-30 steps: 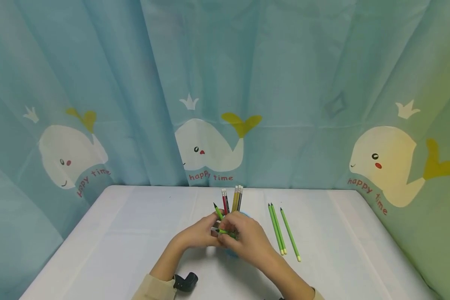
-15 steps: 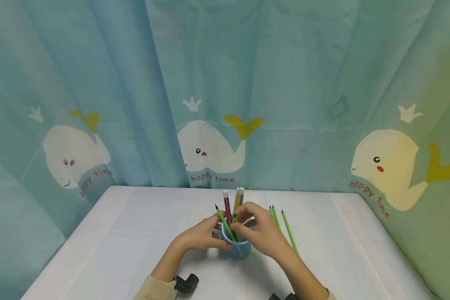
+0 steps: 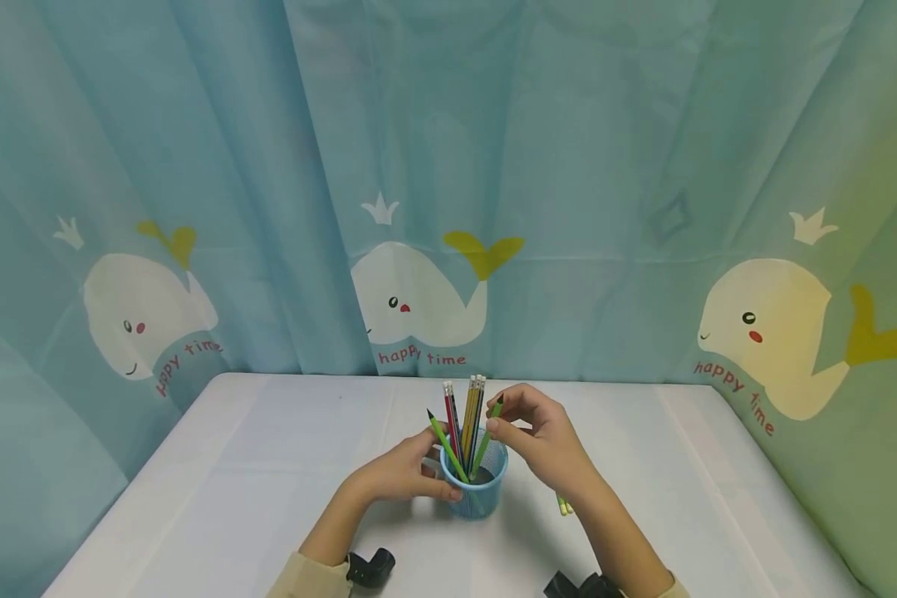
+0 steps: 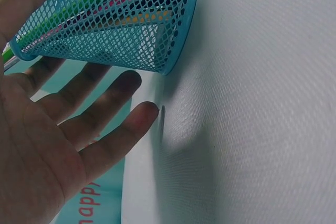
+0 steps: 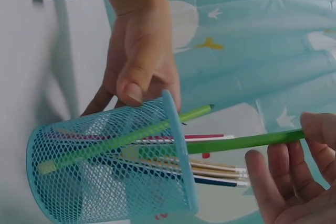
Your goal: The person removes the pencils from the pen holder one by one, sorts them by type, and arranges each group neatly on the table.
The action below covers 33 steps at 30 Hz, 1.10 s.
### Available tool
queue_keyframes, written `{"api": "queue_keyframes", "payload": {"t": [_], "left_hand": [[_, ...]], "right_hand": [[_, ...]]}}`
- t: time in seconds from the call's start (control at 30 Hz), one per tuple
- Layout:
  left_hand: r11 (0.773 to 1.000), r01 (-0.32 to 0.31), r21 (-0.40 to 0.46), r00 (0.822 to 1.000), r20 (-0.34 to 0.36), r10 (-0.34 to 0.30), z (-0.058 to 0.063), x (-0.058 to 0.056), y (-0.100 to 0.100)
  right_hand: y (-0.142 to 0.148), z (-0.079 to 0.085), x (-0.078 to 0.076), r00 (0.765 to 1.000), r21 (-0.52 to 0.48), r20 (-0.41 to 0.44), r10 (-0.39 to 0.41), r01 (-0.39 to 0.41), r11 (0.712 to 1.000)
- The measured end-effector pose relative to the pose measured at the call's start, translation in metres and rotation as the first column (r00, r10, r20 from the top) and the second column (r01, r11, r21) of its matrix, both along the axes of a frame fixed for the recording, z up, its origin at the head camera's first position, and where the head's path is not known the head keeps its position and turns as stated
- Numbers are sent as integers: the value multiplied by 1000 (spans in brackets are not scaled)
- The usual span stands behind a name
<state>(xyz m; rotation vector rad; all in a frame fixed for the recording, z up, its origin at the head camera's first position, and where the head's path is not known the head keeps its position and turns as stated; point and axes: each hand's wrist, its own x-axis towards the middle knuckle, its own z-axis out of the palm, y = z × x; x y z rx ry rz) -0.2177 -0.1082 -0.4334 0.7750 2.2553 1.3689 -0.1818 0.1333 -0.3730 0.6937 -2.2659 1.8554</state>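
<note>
A light blue mesh pencil cup [image 3: 475, 503] stands upright on the table. At its left side is my left hand [image 3: 399, 475], the thumb touching near the rim. In the left wrist view the other fingers of the left hand [image 4: 58, 124] spread loosely, fairly straight, beside the mesh. My right hand [image 3: 547, 436] pinches a green pencil [image 5: 241, 141] near its dark point, between thumb and fingers. That pencil's lower end is inside the cup. Another green pencil [image 3: 448, 445] leans left in the cup, beside several red, black and yellow pencils [image 3: 469, 415] with white ends up.
The ends of green pencils [image 3: 563, 505] show on the table right of the cup, mostly hidden by my right arm. Black wrist mounts [image 3: 371, 567] sit at both sleeves. Behind the white table [image 3: 194, 498] hangs a blue curtain [image 3: 605, 166] with whale prints.
My right hand has moved right and up from over the cup with the green pencil, which now stands inside the cup's right side. The left hand has stayed at the cup.
</note>
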Motion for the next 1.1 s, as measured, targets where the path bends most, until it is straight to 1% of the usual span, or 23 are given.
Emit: {"api": "queue_keyframes", "payload": {"t": [0.17, 0.3, 0.47, 0.67, 0.93, 1.1], "left_hand": [[1000, -6, -9, 1000, 12, 6, -1, 2, 1], [1000, -20, -19, 1000, 14, 20, -2, 2, 1], [1000, -15, -20, 1000, 15, 16, -3, 3, 1], [1000, -17, -16, 1000, 17, 17, -2, 3, 0], [1000, -16, -23, 1000, 12, 16, 0, 1, 0], [1000, -12, -28, 1000, 8, 12, 2, 1, 0]], "right_hand": [[8, 0, -2, 998, -109, 34, 54, -50, 993], [16, 2, -3, 996, -179, 66, 64, -51, 983], [27, 5, -3, 994, -248, 83, 70, -48, 968], [39, 10, -6, 995, -301, 90, 42, -13, 954], [57, 17, -9, 996, -346, 93, -13, 45, 937], [65, 17, -12, 993, -363, 110, -33, 71, 929]]}}
